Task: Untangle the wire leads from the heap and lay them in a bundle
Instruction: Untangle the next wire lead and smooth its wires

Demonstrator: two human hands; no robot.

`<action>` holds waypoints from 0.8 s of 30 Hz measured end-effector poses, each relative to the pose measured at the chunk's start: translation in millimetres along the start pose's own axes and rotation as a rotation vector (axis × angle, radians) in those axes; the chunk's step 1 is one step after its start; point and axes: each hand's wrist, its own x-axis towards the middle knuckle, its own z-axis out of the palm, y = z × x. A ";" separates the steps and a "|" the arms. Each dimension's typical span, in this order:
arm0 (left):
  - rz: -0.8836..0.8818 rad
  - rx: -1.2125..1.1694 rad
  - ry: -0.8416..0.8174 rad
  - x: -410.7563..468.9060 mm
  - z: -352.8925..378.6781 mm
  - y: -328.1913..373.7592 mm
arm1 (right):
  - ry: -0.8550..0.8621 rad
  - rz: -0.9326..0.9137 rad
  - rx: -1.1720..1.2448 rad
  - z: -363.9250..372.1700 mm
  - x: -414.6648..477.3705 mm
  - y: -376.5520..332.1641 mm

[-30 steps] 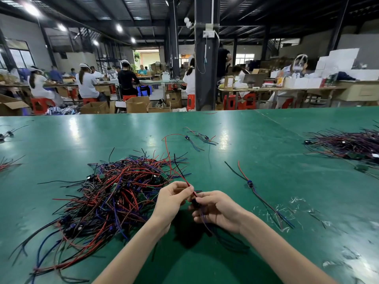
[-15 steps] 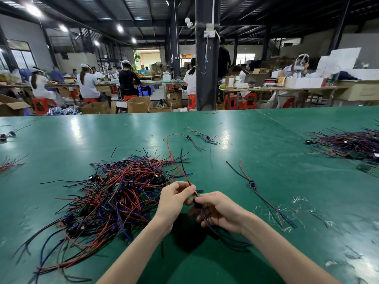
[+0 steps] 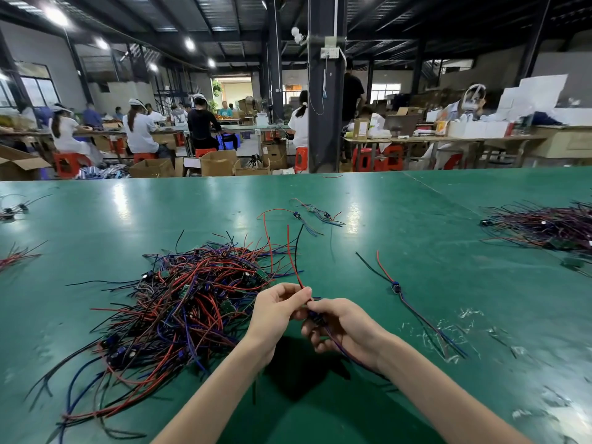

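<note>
Finding: one lead is held clear of the counter, between both hands, just beside the near right edge of the heap.

Grip: the left hand's fingers are closed in a pinch on the lead's red and black wires. The right hand's fingers are curled round the small dark module and the purple-blue tails. Neither hand is slack.

Orientation: the long axis runs from far to near. The red and black ends point up and away from the person, leaning slightly left. The tails pass under the right palm and trail towards the near right. Their ends are hidden.

Risks:
- The raised red and black ends stand close to the heap's loose strands. If they are swung left, a snag is likely and further wires would be dragged out.
- A long red wire arches up beside them. Whether it is looped with the held lead cannot be told; if so, a pull would tighten the tangle.
- A hard pull from both hands is judged to strain the joints at the module.
- A single lead lies well apart on the right, slanted far-left to near-right. If the held lead is laid across it, no tidy bundle is formed.
</note>
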 end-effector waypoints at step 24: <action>-0.043 0.012 -0.001 -4.3 0.1 6.2 | 0.094 0.004 -0.081 0.8 -1.1 0.7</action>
